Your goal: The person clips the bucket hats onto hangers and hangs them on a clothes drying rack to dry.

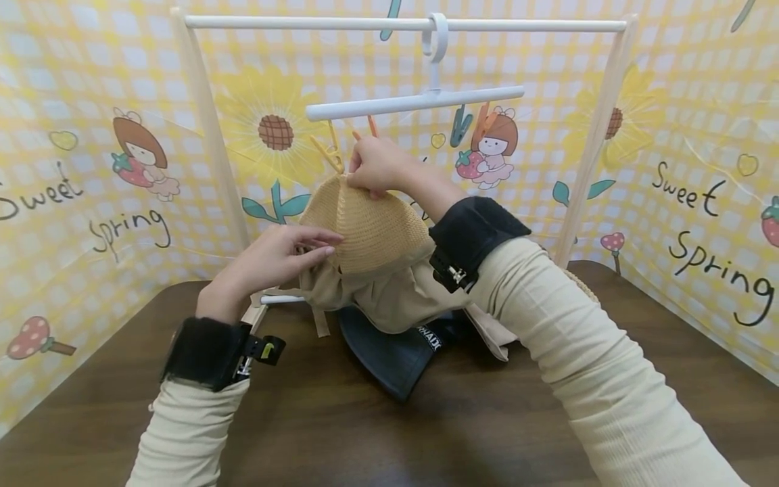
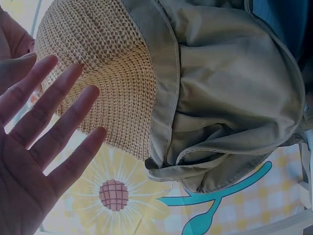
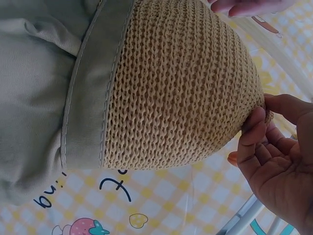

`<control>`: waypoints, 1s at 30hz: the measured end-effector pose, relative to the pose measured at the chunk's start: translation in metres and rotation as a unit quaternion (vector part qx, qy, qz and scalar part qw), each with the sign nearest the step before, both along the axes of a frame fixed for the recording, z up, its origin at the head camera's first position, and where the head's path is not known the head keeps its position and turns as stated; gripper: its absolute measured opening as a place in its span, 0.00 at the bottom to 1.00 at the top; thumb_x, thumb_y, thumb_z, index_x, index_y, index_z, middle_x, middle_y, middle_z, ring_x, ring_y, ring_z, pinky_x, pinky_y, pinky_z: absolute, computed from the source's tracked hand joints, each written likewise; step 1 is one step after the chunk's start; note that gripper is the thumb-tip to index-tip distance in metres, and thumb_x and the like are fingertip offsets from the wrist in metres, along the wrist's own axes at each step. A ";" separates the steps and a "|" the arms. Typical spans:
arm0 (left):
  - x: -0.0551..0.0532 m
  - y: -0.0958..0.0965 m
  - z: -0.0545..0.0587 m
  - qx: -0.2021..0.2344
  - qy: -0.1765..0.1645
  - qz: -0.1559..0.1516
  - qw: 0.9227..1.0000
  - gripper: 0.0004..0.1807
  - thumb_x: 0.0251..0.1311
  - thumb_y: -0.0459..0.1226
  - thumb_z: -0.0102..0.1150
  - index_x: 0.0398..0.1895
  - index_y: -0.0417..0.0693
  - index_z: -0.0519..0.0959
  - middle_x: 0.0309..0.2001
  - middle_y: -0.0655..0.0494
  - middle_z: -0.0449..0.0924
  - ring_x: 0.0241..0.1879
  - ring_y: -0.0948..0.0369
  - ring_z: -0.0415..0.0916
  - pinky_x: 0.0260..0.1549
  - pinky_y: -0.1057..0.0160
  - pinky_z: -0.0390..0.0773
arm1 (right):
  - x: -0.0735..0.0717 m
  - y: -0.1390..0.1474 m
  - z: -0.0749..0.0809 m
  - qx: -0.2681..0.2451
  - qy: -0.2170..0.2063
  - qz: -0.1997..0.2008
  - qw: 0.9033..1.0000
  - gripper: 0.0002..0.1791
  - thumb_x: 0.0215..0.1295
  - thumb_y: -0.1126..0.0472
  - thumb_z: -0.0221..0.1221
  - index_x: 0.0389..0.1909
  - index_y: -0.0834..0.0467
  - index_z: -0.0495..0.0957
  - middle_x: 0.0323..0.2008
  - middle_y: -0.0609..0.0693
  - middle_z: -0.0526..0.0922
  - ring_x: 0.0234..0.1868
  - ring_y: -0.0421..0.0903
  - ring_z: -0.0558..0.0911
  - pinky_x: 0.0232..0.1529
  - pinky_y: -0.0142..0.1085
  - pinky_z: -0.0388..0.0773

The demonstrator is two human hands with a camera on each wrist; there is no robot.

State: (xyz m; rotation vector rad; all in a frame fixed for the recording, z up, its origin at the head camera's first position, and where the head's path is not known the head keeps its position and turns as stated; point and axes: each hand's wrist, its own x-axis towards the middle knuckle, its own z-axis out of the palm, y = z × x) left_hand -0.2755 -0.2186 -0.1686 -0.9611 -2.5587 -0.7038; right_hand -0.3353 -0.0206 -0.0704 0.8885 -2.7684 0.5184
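The woven hat (image 1: 383,233) hangs crown up in front of the white hanger (image 1: 414,103), its soft cloth brim drooping toward the table (image 1: 292,426). The right hand (image 1: 386,166) pinches the crown's top between thumb and fingers, just beside the yellow clip (image 1: 331,152), whose lower end appears to meet the crown. The left hand (image 1: 274,257) has its fingers straight and spread along the crown's left side; whether they press on it, I cannot tell.

The step looks like settling the crown at the clips. It is best done by gathering a small, flat fold at the very top, so a clip can bite cloth rather than slide off the curve. The left palm would do well to bear some of the weight from below, since the hanger tilts down to the left and a tug could swing it on the rail (image 1: 310,24). The red-orange clip (image 1: 372,126) sits right above the right fingers, partly hidden by them, so small moves seem wise.

For room, there is open air left of the hat, as far as the left post (image 1: 213,135). The right side is tighter: the teal clip (image 1: 460,127) and an orange clip (image 1: 483,122) hang above the right wrist. Below, the brim overlaps the dark hat (image 1: 389,355) in the head view; contact is unclear. The table's near side offers the broadest space.
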 end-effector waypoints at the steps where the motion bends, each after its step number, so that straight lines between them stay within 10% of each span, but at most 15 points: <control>1: -0.001 0.000 0.000 -0.001 0.000 0.000 1.000 0.15 0.70 0.34 0.54 0.55 0.40 0.80 0.48 0.46 0.83 0.48 0.51 0.80 0.46 0.49 0.76 | 0.000 0.000 0.000 0.001 0.002 0.000 1.000 0.09 0.69 0.61 0.54 0.41 0.61 0.79 0.24 0.48 0.76 0.14 0.34 0.72 0.26 0.26 0.71; 30: -0.013 0.000 0.029 -0.016 -0.017 0.033 0.999 0.15 0.72 0.36 0.51 0.54 0.42 0.81 0.50 0.44 0.82 0.50 0.46 0.79 0.46 0.48 0.76 | -0.001 -0.002 -0.002 0.000 -0.006 0.005 1.000 0.08 0.70 0.61 0.54 0.38 0.61 0.80 0.20 0.46 0.74 0.14 0.34 0.72 0.24 0.26 0.70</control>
